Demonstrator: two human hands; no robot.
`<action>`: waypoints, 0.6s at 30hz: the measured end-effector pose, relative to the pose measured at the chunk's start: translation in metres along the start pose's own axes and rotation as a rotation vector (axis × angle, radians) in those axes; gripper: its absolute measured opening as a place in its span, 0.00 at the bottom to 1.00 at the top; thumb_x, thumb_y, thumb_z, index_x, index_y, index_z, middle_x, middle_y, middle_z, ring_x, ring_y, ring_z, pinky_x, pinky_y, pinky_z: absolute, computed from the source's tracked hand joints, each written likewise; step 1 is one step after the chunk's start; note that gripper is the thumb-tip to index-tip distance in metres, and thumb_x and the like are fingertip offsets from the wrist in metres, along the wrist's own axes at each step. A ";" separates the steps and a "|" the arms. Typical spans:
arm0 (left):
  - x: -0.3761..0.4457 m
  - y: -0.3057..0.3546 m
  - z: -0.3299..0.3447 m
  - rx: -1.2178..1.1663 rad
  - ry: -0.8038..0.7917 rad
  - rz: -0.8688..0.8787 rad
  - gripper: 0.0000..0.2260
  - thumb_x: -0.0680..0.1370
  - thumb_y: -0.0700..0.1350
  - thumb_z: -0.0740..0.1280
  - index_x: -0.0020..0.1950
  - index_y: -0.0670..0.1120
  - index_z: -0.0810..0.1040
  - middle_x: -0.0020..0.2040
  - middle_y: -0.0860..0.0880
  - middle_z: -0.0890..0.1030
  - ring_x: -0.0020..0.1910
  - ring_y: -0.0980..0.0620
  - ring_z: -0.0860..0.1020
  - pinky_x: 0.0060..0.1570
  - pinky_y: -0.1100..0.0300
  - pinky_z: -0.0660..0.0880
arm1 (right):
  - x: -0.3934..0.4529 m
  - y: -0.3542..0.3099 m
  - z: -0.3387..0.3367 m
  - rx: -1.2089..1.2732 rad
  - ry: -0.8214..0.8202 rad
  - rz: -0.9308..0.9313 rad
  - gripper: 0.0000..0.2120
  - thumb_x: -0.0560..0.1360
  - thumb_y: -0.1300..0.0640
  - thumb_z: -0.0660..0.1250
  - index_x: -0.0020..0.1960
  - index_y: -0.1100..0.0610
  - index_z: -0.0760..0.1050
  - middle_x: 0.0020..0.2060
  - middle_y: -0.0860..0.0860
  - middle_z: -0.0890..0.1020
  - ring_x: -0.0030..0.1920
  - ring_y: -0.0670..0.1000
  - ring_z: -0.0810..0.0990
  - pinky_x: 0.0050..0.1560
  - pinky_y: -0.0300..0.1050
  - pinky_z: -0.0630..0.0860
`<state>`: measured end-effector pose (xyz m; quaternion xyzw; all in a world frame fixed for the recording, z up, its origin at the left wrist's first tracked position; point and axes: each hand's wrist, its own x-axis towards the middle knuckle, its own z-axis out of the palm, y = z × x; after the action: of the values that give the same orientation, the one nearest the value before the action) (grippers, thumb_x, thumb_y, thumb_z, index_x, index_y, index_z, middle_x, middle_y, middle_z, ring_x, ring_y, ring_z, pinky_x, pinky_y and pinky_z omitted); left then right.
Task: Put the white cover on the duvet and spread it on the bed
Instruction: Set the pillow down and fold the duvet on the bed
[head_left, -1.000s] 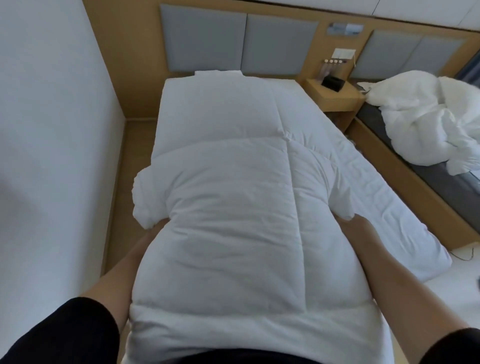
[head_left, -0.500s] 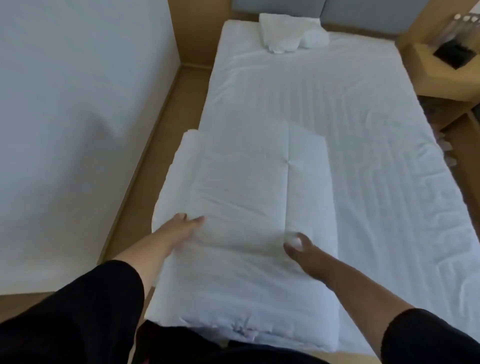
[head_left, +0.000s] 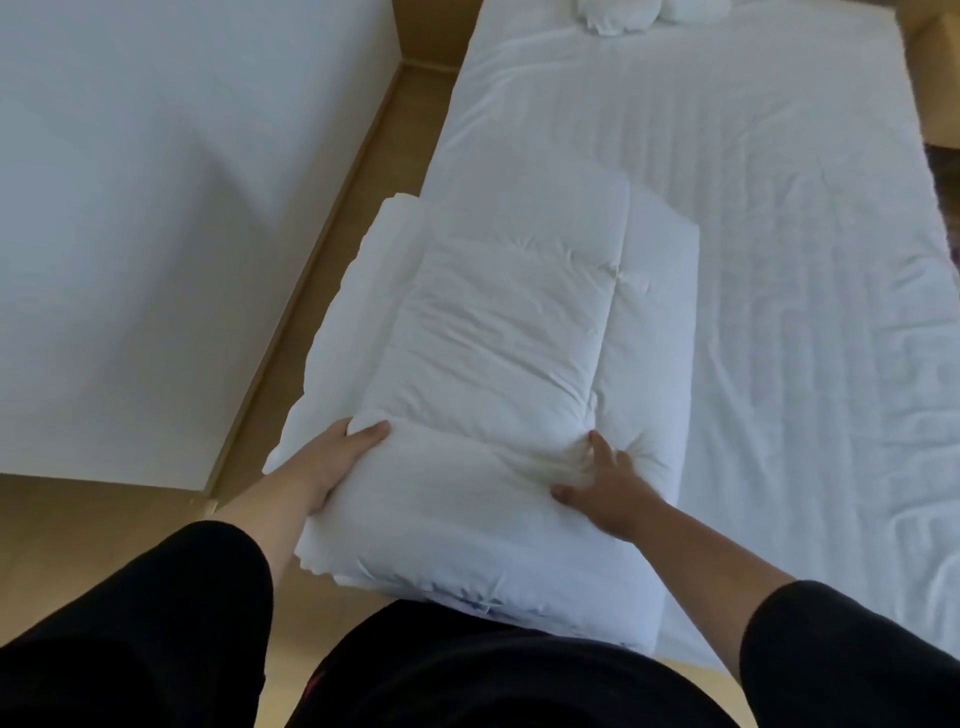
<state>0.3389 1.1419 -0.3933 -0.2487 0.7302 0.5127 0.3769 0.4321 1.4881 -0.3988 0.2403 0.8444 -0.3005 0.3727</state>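
A thick folded white quilted duvet lies on the near left part of the bed, its left edge hanging over the side. My left hand grips the duvet's near left edge, fingers curled over the top. My right hand pinches the top fabric near the centre seam, bunching it. A folded white bundle, possibly the cover, sits at the head of the bed, cut off by the frame's top.
A white wall stands close on the left, with a narrow strip of tan floor between it and the bed. A wooden nightstand edge shows at the far right. The mattress sheet is bare and wrinkled at the right.
I carried the duvet up against my chest, then laid it on the bed. Both hands went from resting flat on top to gripping the near end, and the view dropped closer.
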 end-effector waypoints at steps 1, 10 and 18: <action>-0.006 0.005 0.004 0.010 -0.033 0.021 0.27 0.71 0.64 0.73 0.66 0.57 0.73 0.58 0.52 0.80 0.57 0.47 0.79 0.63 0.46 0.73 | -0.005 -0.001 -0.001 0.013 0.029 0.011 0.52 0.71 0.35 0.70 0.81 0.44 0.40 0.79 0.55 0.52 0.75 0.62 0.64 0.69 0.58 0.70; -0.066 0.059 0.114 0.199 -0.497 0.407 0.20 0.73 0.58 0.74 0.64 0.63 0.73 0.60 0.61 0.80 0.56 0.61 0.81 0.55 0.59 0.76 | -0.096 0.001 -0.022 0.462 0.354 -0.030 0.35 0.79 0.41 0.63 0.81 0.47 0.53 0.79 0.49 0.59 0.77 0.53 0.61 0.74 0.52 0.62; -0.124 0.078 0.266 0.450 -0.673 0.714 0.18 0.79 0.45 0.71 0.68 0.54 0.76 0.59 0.52 0.80 0.57 0.56 0.79 0.60 0.66 0.74 | -0.162 0.124 -0.082 0.760 0.554 -0.036 0.34 0.79 0.33 0.58 0.80 0.45 0.57 0.77 0.46 0.65 0.75 0.50 0.65 0.70 0.45 0.61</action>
<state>0.4328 1.4150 -0.3000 0.2798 0.7002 0.4911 0.4361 0.5686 1.6028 -0.2699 0.4162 0.7463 -0.5193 0.0138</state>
